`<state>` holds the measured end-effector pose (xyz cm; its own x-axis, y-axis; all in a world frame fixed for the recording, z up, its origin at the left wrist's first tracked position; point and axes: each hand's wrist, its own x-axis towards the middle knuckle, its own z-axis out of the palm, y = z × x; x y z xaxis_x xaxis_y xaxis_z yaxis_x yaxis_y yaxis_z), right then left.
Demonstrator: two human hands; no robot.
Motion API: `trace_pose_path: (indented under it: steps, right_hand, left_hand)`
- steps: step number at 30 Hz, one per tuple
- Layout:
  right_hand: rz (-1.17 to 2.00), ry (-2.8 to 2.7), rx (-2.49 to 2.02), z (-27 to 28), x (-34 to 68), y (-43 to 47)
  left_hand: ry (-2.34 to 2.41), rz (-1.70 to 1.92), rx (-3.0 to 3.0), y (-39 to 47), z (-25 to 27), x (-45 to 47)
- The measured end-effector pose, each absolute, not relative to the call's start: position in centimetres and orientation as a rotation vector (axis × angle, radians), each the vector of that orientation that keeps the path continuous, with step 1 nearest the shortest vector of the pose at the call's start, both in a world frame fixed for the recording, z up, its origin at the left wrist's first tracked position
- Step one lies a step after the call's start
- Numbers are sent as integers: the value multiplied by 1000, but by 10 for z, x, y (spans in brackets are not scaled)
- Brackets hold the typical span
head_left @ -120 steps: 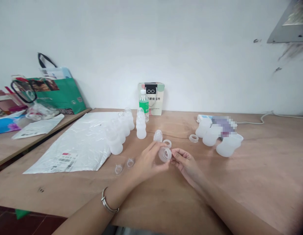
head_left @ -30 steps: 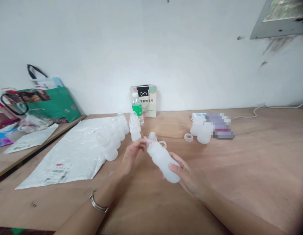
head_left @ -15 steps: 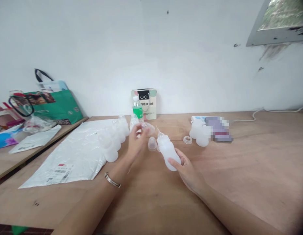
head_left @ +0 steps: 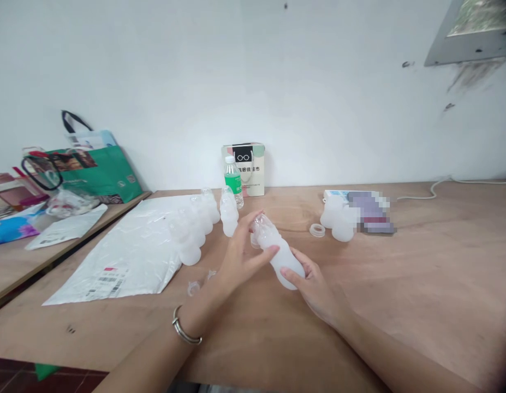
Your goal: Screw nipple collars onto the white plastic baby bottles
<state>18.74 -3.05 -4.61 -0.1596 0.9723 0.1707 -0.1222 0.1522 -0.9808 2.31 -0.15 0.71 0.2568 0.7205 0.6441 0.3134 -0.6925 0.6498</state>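
Observation:
My right hand [head_left: 304,270] is wrapped round the lower body of a frosted white baby bottle [head_left: 283,256], tilted with its top toward the upper left. A clear cap [head_left: 263,226] covers the bottle's top. My left hand [head_left: 246,248] is on the cap, fingers at its far side and thumb against the bottle's shoulder. Behind the left fingers, another clear piece [head_left: 255,241] on the table is partly hidden. Two small clear pieces, one of them a ring-like piece [head_left: 193,288], lie beside my left forearm.
Several capped baby bottles [head_left: 190,254] stand at the left by a white mailing bag [head_left: 134,251]. A drink bottle [head_left: 233,180] and a paper bag [head_left: 255,172] are against the wall. Right: a clear ring [head_left: 317,230], white bottles [head_left: 343,226], a blurred purple item [head_left: 371,210].
My left hand has moved right and down, bringing the clear cap onto the baby bottle's top. My right hand keeps its hold. The small pieces by my left forearm have come into view.

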Motion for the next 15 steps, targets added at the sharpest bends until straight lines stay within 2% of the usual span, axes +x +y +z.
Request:
trace_pose_path:
  steps: [9, 15]
  right_hand:
    - [1091, -1503, -1046, -29, 193, -40]
    - [1074, -1524, -1016, -40, 191, -36]
  left_hand:
    - [769, 1389, 1782, -9, -10, 46]
    - [805, 1290, 1824, -12, -11, 43]
